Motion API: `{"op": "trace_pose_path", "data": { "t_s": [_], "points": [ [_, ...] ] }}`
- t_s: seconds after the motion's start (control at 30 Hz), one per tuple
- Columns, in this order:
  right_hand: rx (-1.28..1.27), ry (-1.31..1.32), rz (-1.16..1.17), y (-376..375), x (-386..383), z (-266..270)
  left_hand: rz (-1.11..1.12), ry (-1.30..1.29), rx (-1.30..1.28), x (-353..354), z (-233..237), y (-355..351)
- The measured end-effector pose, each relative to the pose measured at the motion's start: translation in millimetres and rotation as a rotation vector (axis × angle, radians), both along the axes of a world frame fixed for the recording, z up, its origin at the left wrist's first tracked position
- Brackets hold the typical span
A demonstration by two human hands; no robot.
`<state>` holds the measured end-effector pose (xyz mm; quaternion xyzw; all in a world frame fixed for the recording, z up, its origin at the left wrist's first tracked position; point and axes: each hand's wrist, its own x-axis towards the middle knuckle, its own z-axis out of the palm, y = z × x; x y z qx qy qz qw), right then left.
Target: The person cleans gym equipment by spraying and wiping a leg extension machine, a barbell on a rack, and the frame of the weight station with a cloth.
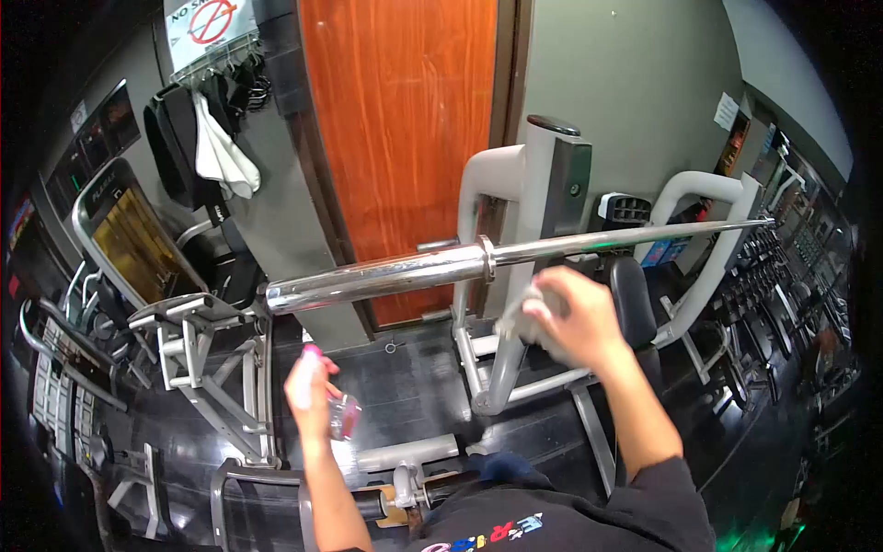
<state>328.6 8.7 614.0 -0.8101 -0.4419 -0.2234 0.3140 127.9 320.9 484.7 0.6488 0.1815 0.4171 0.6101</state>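
My left hand [307, 397] is closed around a clear spray bottle [345, 418] with a pink nozzle and some pinkish colour in its body. Pinched in the fingers of my right hand [589, 322] is a grey cloth [517, 324], slightly blurred. A shiny chrome barbell [377, 280] runs across in front of me, its thick sleeve at the left and its thinner shaft reaching to the right. The cloth hangs just below the shaft, near the collar [487, 258]. Lower and farther left, the bottle is below the sleeve.
Grey gym machine frames [501, 368] stand beyond the bar. Behind them are a wooden door [395, 120] and clothes [221, 152] on a rail. Dumbbell racks [759, 285] line the right side. A padded bench part [405, 454] is low in front of me.
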Motion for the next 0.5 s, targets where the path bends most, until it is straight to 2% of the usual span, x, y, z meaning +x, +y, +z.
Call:
{"op": "trace_pose_path", "data": {
  "t_s": [0.03,0.1,0.2,0.23,0.3,0.33,0.37,0.43,0.5],
  "points": [
    [-0.015,0.119,-0.022,-10.3,-12.2,-19.4,-0.116,0.027,-0.025,-3.0,-12.5,-14.5],
    [-0.122,0.408,0.039,-25.1,-29.6,-71.8,-0.2,0.063,-0.141,3.4,-33.6,-55.7],
    [-0.334,0.584,0.128,-32.5,-65.8,-122.8,-0.408,0.092,-0.23,15.2,-68.0,-118.6],
    [-0.359,0.67,0.18,-33.6,-73.6,-130.1,-0.469,0.089,-0.263,19.1,-71.3,-141.0],
    [-0.377,0.669,0.229,-33.0,-78.6,-125.0,-0.595,0.223,-0.329,20.6,-75.9,-171.4],
    [-0.302,0.646,0.272,-30.6,-76.8,-127.2,-0.535,0.196,0.071,24.3,-83.5,-180.9],
    [-0.226,0.618,0.316,-28.4,-74.2,-129.1,-0.595,0.205,0.008,23.6,-89.5,-187.1],
    [-0.269,0.633,0.308,-25.0,-68.8,-115.1,-0.621,0.087,-0.323,25.0,-87.2,-194.8],
    [-0.304,0.645,0.312,-22.4,-64.8,-110.9,-0.687,0.143,-0.223,22.3,-81.5,-180.1]
  ]
}}
